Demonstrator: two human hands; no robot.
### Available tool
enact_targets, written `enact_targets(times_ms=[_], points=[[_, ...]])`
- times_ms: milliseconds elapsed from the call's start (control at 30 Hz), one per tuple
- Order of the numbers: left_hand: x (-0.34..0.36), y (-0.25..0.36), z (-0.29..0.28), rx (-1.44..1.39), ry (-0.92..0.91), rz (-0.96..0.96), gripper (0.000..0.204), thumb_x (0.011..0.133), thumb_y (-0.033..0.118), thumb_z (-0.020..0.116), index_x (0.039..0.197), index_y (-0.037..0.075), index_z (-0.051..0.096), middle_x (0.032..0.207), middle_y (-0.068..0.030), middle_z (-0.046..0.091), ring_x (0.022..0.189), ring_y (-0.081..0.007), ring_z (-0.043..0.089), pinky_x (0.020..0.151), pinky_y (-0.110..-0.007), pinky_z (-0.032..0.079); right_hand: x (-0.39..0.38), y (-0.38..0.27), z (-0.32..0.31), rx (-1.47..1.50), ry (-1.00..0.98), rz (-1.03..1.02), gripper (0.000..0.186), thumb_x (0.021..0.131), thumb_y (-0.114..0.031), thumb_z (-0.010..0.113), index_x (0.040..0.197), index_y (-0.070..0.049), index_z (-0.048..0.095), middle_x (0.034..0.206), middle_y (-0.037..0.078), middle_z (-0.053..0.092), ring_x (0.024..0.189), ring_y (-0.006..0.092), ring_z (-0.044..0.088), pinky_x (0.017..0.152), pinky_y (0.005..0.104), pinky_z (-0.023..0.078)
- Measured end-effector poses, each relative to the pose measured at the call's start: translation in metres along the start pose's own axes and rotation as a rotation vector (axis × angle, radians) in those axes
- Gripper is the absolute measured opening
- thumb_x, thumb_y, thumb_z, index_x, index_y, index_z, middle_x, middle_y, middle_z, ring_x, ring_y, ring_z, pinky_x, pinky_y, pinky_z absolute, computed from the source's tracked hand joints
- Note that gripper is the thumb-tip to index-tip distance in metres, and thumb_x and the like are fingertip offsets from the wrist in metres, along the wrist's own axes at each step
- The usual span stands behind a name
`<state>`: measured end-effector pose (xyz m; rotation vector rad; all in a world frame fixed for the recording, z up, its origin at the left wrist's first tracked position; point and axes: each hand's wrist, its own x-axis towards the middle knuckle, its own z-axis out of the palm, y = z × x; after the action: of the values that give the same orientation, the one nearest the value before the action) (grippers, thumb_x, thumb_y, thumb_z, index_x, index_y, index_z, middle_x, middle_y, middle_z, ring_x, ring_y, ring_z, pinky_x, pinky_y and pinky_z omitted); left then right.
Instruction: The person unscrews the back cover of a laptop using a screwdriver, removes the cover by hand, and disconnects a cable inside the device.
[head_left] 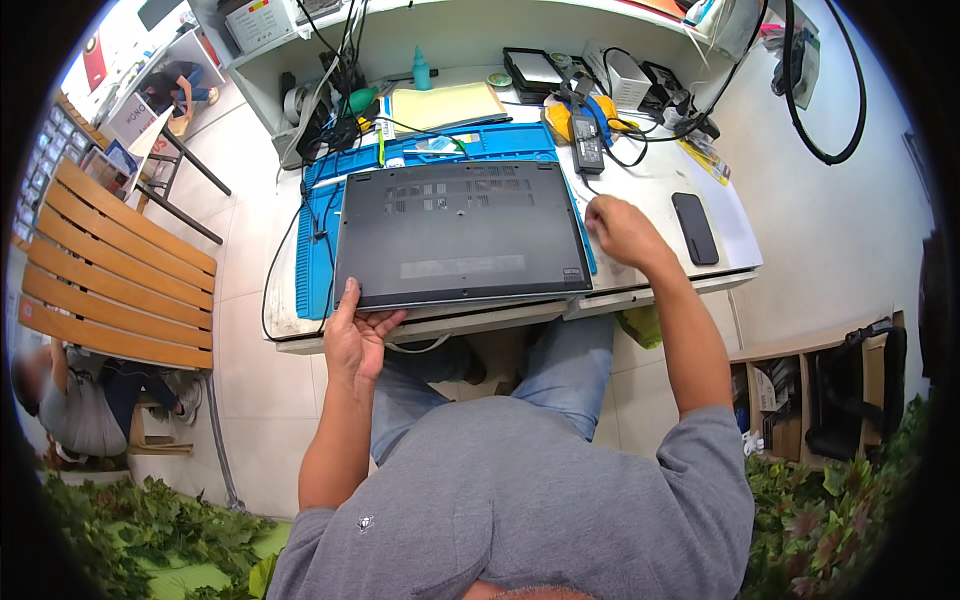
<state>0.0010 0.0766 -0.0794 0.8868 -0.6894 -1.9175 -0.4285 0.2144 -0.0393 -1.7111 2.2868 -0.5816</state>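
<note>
A dark grey laptop (455,235) lies bottom side up, vents and rubber feet showing, on a blue work mat (312,270). My left hand (358,330) grips its front left corner, thumb on the edge and fingers underneath. Beside the laptop's right edge, my right hand (622,230) has its fingers curled together. What they hold, if anything, is too small to make out. A black power adapter (586,140) sits just beyond that hand, and a thin cable runs from it toward my fingers.
A black phone (695,229) lies at the right of the white desk. Behind the laptop are a yellow pad (445,105), a teal bottle (421,70) and tangled cables. A slatted wooden bench (120,265) stands to the left. Two other people are farther off on that side.
</note>
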Motion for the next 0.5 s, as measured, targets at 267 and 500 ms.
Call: enact_targets(times_ms=[267,500], points=[[-0.015,0.001,-0.004,-0.054,0.003,0.053,0.033,0.111,0.029,0.066,0.122,-0.002,0.068,0.106,-0.0197,0.080,0.090,-0.0327,0.083,0.079,-0.049,0.072,0.114,0.048,0.005,-0.336,0.657,0.168,0.020,0.096,-0.014,0.066,0.106,0.004,0.065,0.110,0.029,0.073,0.095,0.0519,0.075,0.085,0.0575,0.062],[-0.018,-0.011,-0.011,-0.130,-0.001,0.017,0.032,0.112,0.027,0.065,0.125,-0.002,0.067,0.110,-0.0199,0.080,0.093,-0.0332,0.082,0.081,-0.050,0.072,0.162,0.079,-0.038,0.016,1.098,0.437,0.019,0.093,-0.017,0.071,0.094,0.001,0.076,0.100,0.028,0.079,0.095,0.0445,0.078,0.090,0.0494,0.061]])
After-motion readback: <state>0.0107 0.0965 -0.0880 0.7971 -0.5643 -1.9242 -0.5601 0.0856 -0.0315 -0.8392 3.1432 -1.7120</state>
